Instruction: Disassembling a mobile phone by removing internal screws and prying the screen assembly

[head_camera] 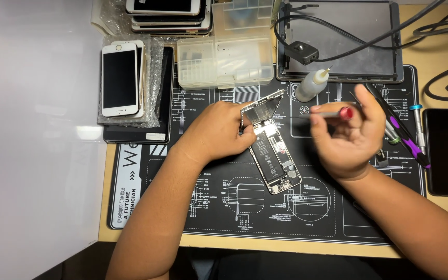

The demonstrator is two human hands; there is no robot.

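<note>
We find the opened phone [275,158] lying mid-mat [224,207], its screen panel [263,108] tilted up at the far end. The left hand [219,132] pinches that panel's edge. The right hand [351,137] curls around a red-capped screwdriver [327,113]; its tip appears blurred. A small bottle [312,84] stands just beyond.

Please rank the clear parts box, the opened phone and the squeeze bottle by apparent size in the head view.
1. Clear parts box, the largest.
2. Opened phone on the mat, held by the left hand.
3. Squeeze bottle, the smallest.
All sit at a similar distance from the camera, so the order looks safe.
</note>
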